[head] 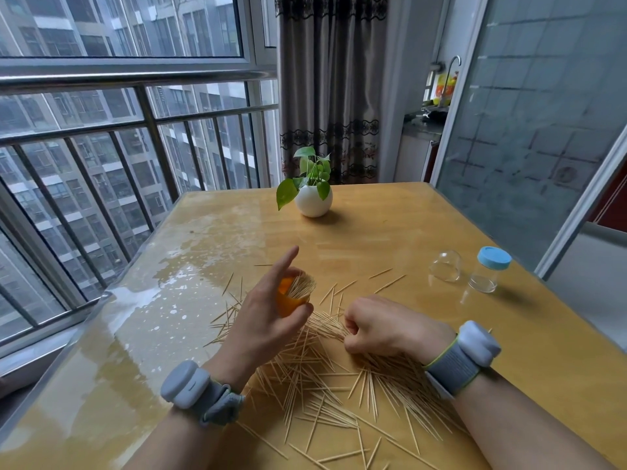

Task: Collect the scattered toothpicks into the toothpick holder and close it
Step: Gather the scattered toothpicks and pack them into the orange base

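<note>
The left hand (261, 320) is holding the orange toothpick holder (288, 301) just left of the frame's centre, lifted a little above the worktop (390, 232). Its thumb and lower fingers are curling round the holder's body, while the index finger is pointing straight up and away. The holder is tilting toward the right, and a tight bundle of toothpicks (303, 284) is sticking out of its open mouth.

The right hand (383, 329) is resting knuckles-up to the right of centre, its fingers curling under into a fist on the edge of the scattered toothpicks (325, 385). A few sticks are running into the fist, so it is seemingly pinching some, though how many is hidden.

The loose sticks are lying in a thick, criss-crossed heap between and below the two hands, spreading down toward the bottom edge. Thinner strays are lying above the hands.

At the right of the frame a clear dome lid (446, 266) is sitting on the worktop, well apart from the holder. Just beside it a clear jar with a blue cap (488, 271) is standing upright.

Higher up, near the middle, a white round vase with a green plant (314, 200) is standing. A grey wristband (190, 385) is wrapping each forearm.
</note>
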`<state>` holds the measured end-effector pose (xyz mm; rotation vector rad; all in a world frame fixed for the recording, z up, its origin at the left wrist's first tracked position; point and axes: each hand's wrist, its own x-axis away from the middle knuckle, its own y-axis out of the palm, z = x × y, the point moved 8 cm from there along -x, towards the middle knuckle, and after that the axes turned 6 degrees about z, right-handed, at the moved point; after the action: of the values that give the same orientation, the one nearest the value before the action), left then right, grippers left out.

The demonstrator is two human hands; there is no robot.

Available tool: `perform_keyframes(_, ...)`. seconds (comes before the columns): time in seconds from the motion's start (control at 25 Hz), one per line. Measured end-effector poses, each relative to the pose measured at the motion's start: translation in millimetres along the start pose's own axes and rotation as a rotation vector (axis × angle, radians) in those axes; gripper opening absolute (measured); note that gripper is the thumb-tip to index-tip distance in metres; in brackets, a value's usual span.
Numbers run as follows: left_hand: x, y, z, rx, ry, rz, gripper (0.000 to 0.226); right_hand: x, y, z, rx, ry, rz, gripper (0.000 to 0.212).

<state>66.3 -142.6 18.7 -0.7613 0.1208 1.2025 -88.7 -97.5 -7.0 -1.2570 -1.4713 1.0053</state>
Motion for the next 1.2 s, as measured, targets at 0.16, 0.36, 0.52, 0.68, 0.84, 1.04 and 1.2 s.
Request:
perform_keyframes(0.16,-1,2,1,0.015,-0.013,-0.026,0.091,-4,-3,13,-0.172,-0.037,0.017,0.020)
perform_keyframes(0.36,2,12,2,-0.051,-0.012,-0.103,0.108,-3,-26,23,-0.598,-0.069,0.127,0.018)
perform_keyframes(0.52,4,18,2,-0.025,-0.035,-0.134,0.117,4,-50,21,-0.944,-0.114,0.314,0.015)
perform_keyframes(0.68,9,31,8,-0.002,-0.017,-0.183,0.119,13,-63,14,-1.289,-0.119,0.602,0.014)
perform_keyframes(0.84,10,35,11,0.036,-0.007,-0.176,0.116,18,-57,0,-1.171,-0.176,0.857,0.020)
perform_keyframes(1.04,7,28,17,0.048,0.014,-0.091,0.111,17,-45,-18,-0.940,-0.268,0.795,0.014)
perform_keyframes(1.2,7,27,17,0.024,0.004,-0.089,0.109,12,-44,-13,-0.934,-0.252,0.689,0.006)
